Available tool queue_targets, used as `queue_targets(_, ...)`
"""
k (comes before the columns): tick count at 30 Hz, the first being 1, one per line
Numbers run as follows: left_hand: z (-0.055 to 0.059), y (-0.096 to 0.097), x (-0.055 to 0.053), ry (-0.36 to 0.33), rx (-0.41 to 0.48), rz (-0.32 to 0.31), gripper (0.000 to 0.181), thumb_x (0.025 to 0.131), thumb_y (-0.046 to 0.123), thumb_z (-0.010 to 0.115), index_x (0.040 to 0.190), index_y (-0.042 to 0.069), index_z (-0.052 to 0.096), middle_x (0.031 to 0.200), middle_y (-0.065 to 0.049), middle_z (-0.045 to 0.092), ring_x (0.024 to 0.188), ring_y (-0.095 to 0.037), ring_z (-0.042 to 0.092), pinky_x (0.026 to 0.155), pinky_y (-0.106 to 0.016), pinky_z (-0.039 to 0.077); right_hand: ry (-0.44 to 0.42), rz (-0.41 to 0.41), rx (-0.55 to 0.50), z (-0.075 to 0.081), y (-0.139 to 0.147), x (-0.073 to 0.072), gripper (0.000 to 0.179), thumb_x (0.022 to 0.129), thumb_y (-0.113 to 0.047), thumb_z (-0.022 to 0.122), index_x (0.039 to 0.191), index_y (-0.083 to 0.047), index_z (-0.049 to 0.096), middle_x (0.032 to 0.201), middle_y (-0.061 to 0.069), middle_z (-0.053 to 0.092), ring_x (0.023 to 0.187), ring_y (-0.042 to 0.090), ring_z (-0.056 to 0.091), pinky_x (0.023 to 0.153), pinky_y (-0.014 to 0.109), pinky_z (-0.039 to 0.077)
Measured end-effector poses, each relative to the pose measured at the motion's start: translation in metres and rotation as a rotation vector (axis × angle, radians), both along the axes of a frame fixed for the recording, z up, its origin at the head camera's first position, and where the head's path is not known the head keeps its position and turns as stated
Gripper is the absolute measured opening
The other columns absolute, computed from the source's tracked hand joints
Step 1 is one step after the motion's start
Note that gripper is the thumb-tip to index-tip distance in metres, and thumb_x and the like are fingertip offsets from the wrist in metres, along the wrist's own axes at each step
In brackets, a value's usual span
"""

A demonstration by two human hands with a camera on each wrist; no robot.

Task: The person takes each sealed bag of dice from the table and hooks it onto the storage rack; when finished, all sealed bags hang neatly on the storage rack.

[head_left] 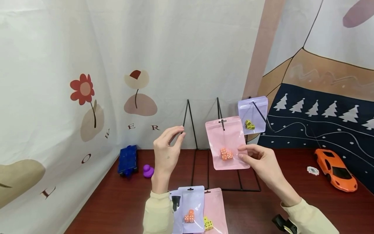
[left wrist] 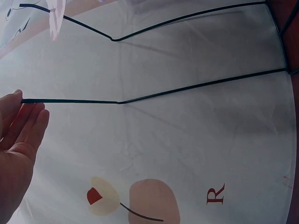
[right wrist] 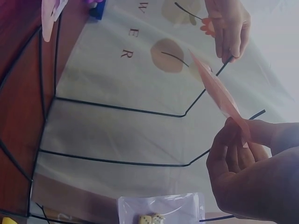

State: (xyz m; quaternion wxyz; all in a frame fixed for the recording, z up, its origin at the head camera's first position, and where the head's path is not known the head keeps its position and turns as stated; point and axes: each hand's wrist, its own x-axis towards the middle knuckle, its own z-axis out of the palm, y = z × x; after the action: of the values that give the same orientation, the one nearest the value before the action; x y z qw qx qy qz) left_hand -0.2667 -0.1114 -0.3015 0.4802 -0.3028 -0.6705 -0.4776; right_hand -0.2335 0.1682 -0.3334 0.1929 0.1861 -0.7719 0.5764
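A black wire rack [head_left: 194,169] with three prongs stands on the table. On its middle prong hangs a pink pouch [head_left: 214,136] with orange dice [head_left: 226,154]. My right hand [head_left: 264,162] pinches that pouch by its lower right edge, thumb and fingers on either side. With thumb and fingertips, my left hand [head_left: 166,151] holds the front end of the left prong [left wrist: 74,101], which carries no pouch. A lilac pouch [head_left: 243,113] with yellow dice [head_left: 249,124] hangs on the right prong.
Before the rack lie a lilac pouch [head_left: 191,198] with orange dice and a pink pouch [head_left: 216,208] with yellow dice. A blue toy vehicle [head_left: 127,159] and purple duck [head_left: 148,171] are at left; an orange toy car [head_left: 336,170] and round chip [head_left: 313,170] at right.
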Motion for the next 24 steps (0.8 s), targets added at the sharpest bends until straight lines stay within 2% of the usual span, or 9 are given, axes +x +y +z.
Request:
queue_targets(7, 0.000, 0.001, -0.001, 0.000, -0.002, -0.004, 0.011, 0.082, -0.006, 0.070, 0.093, -0.004, 0.070, 0.097, -0.012, 0.069, 0.094, -0.023, 0.065, 0.088, -0.030, 0.054, -0.004, 0.018, -0.032, 0.000, 0.001, -0.005, 0.019, 0.085, -0.002, 0.070, 0.104, 0.002, 0.069, 0.084, 0.014, 0.068, 0.068, 0.011, 0.057, 0.052, 0.020, 0.050)
queue_targets(12, 0.000, 0.001, -0.001, 0.004, -0.004, -0.001, 0.011, 0.081, -0.006, 0.071, 0.092, -0.004, 0.070, 0.097, -0.011, 0.069, 0.094, -0.023, 0.065, 0.088, -0.030, 0.054, -0.014, -0.003, -0.035, -0.001, 0.000, -0.010, 0.020, 0.085, -0.004, 0.071, 0.104, 0.002, 0.068, 0.082, 0.009, 0.068, 0.070, 0.010, 0.056, 0.053, 0.018, 0.049)
queue_targets(16, 0.000, 0.000, 0.000, 0.003, -0.005, 0.002, 0.011, 0.081, -0.007, 0.070, 0.092, -0.004, 0.070, 0.096, -0.015, 0.068, 0.093, -0.023, 0.065, 0.088, -0.030, 0.054, -0.019, -0.013, -0.032, -0.001, -0.001, -0.014, 0.020, 0.085, -0.004, 0.071, 0.104, 0.002, 0.068, 0.080, 0.005, 0.067, 0.068, 0.010, 0.055, 0.052, 0.018, 0.048)
queue_targets(24, 0.000, 0.001, 0.000, 0.002, 0.000, 0.001, 0.010, 0.082, -0.006, 0.070, 0.092, -0.004, 0.070, 0.097, -0.012, 0.069, 0.093, -0.023, 0.065, 0.088, -0.030, 0.054, -0.014, 0.003, -0.067, -0.002, -0.002, -0.022, 0.020, 0.085, -0.002, 0.070, 0.103, 0.004, 0.068, 0.080, 0.008, 0.068, 0.064, 0.008, 0.054, 0.051, 0.019, 0.048)
